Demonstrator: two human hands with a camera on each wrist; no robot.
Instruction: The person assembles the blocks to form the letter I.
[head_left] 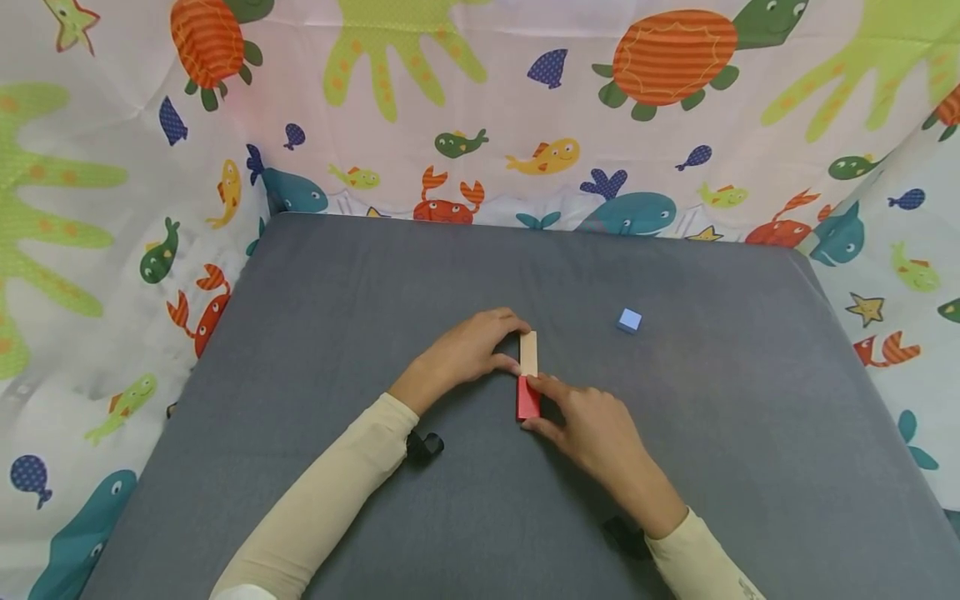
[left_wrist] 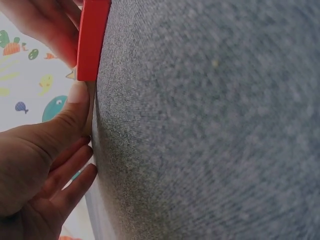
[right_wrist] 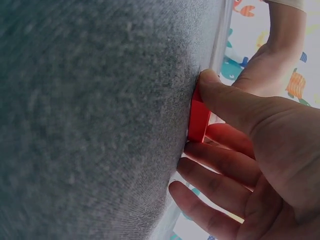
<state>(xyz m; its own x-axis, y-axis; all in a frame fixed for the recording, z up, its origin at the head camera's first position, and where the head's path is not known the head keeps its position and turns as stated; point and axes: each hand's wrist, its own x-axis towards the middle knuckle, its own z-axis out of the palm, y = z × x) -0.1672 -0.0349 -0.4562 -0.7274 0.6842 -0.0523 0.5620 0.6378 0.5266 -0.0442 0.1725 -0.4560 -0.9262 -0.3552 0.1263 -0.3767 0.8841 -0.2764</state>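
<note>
On the grey cloth a plain wooden block (head_left: 528,352) and a red block (head_left: 527,402) lie end to end in one line, the red one nearer to me. My left hand (head_left: 471,346) pinches the wooden block between thumb and fingers at its two ends. With thumb and forefinger, my right hand (head_left: 596,421) grips the red block. In the left wrist view the left thumb (left_wrist: 75,102) lies just beside the end of the red block (left_wrist: 93,42), and the wooden block is mostly hidden. The right wrist view shows the red block (right_wrist: 198,120) between right thumb and fingers.
A small blue cube (head_left: 629,321) sits on the grey tabletop (head_left: 750,417), to the right of and beyond the hands. A white curtain (head_left: 510,108) printed with sea animals stands along the back and both sides.
</note>
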